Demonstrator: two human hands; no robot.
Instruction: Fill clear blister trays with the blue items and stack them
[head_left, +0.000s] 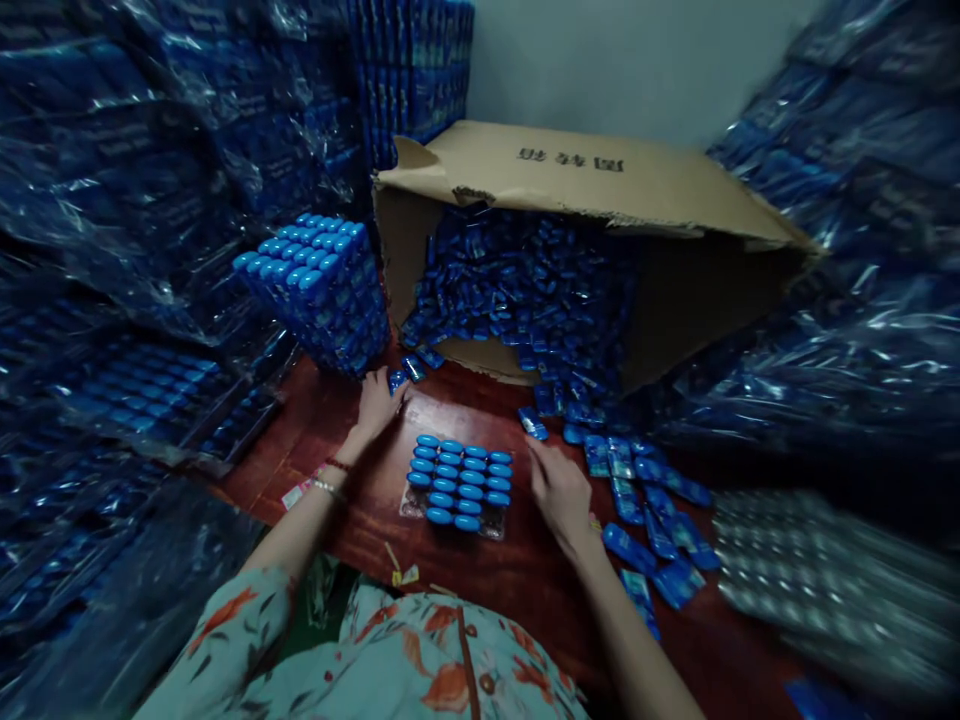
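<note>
- The left hand [381, 402] bends round a small pack [396, 380] at the far side of the wooden table [367, 510], with thumb and fingers at its two sides; the light is poor there, so one cannot tell if the pinch is firm.
- The right hand [562, 492] has its fingers loosely bent and stretched forward, with nothing showing between them; the tips are just beside a single pack [533, 423].
- Between the hands is the block of packs [448, 471], blue rounded ends upward, on a clear tray [491, 522]. Its two outer columns are shorter than the middle ones, so bare plastic shows at both near corners.
- The carton [600, 165] lies with its open side toward the person, and a heap of packs [502, 270] spreads from it; more loose packs [660, 500] lie right of the right hand.
- For good picking, it seems better to take one pack by its narrow sides, with the rounded end kept free.
- The left hand should probably lift straight, because the tall stack [300, 250] is near and a knock could disturb it.
- Both wrists would better pass beside the block, not over it, so its columns remain straight.
</note>
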